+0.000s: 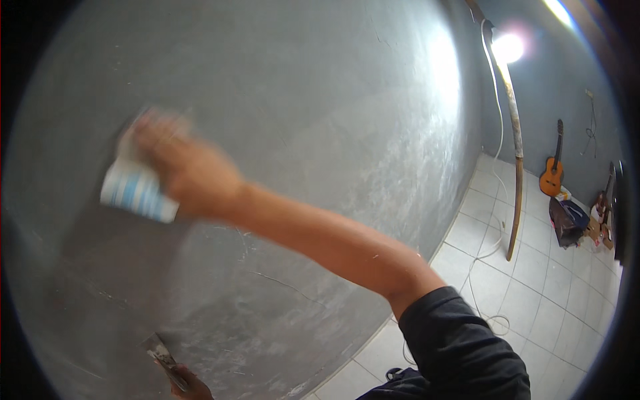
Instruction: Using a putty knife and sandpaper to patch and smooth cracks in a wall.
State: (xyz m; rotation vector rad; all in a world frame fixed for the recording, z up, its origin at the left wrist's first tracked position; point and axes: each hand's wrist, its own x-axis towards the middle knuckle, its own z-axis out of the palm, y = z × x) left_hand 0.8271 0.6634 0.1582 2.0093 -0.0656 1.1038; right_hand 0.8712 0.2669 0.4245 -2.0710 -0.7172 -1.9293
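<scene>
- White sheet with blue markings [139, 197]: at 9 o'clock, against the grey wall [300, 93], lower end sticking out below the right hand [190, 170].
- Right hand: between 9 and 10 o'clock, palm side to the wall, laid over the sheet. Motion blur on the fingers; cannot tell whether the grip pinches the sheet or just presses it flat.
- Right arm runs in from 5 o'clock, bare up to a black sleeve [460, 340].
- Left hand [193, 387]: between 7 and 8 o'clock at the lower edge, grip closed around a putty knife [160, 352], metal blade pointing toward 10 o'clock.
- Wall: pale scuffs around 3–4 o'clock, thin crack lines below the forearm.
- Lit bulb [509, 48]: about 2 o'clock, beside a leaning pole [515, 133]; white cable [494, 80] trails down to the tiled floor [527, 313].
- Guitar [552, 177]: 3 o'clock, upright against the far wall; dark bag [568, 223] just below.
</scene>
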